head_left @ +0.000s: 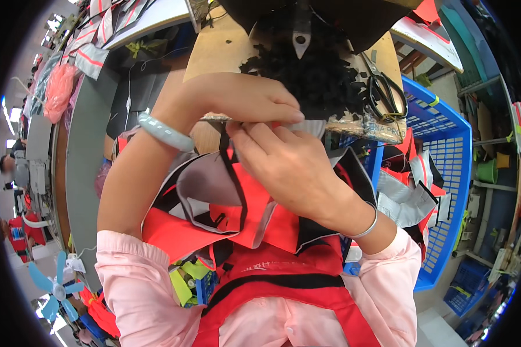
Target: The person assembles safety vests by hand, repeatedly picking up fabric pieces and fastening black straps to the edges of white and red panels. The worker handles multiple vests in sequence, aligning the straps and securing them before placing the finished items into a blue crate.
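A sewn fabric piece (252, 194) in orange-red, grey and black hangs in folds over my lap. My right hand (289, 165) is closed on its upper edge, fingertips bunched together. Just above, my left hand (252, 99) reaches across with bent fingers, and a bit of red cloth shows under its thumb. The exact grip is hidden between the two hands. Both are at the near edge of a wooden board (214, 55), on which lies a heap of small black scraps (315, 84). A pointed metal plate (301, 39) juts over the heap.
Black-handled scissors (388, 98) lie at the board's right side. A blue plastic basket (466, 150) on the right holds red and grey fabric pieces (408, 185). A grey panel (90, 150) stands to my left. Beyond it are a pink bag (59, 89) and a blue fan (57, 288).
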The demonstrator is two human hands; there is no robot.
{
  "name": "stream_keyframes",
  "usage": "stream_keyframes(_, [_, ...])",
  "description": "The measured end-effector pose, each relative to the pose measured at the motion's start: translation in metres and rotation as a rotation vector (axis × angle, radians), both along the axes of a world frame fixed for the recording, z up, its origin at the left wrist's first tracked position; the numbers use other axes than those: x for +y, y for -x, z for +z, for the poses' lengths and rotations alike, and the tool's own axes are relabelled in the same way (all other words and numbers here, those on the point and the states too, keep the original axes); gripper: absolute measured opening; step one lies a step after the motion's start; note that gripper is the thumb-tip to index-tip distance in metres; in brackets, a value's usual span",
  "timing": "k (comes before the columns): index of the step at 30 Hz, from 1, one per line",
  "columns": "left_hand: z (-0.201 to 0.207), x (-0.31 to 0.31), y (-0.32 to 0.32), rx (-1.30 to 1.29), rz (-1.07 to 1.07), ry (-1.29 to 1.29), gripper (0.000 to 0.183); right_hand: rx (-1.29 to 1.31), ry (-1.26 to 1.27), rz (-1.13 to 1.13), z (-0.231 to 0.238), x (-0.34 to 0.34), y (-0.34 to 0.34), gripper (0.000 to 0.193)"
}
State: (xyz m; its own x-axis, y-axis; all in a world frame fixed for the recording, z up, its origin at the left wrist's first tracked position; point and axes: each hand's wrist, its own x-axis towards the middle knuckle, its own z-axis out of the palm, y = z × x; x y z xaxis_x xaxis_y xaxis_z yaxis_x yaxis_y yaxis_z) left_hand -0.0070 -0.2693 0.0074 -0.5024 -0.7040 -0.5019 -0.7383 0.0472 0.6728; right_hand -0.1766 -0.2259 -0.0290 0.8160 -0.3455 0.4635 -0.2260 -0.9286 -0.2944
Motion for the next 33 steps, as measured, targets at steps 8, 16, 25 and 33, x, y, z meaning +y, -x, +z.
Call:
stream_keyframes(8, [-0.021,0.037,0.014,0.465,0.446,-0.320,0.042,0.128,0.137,0.024,0.011,0.000,0.012,0.008])
stream_keyframes(16, [-0.020,0.173,0.012,-0.318,0.365,0.878,0.058,-0.057,-0.312,-0.112,-0.028,-0.009,0.035,0.007])
stream_keyframes(25, [-0.122,0.220,0.090,-0.479,0.722,1.027,0.091,-0.059,-0.169,-0.062,-0.017,-0.006,0.021,0.009])
stream_keyframes(33, [-0.119,0.206,0.063,-0.327,0.764,0.995,0.068,0.025,-0.343,-0.112,-0.022,-0.011,0.041,0.013])
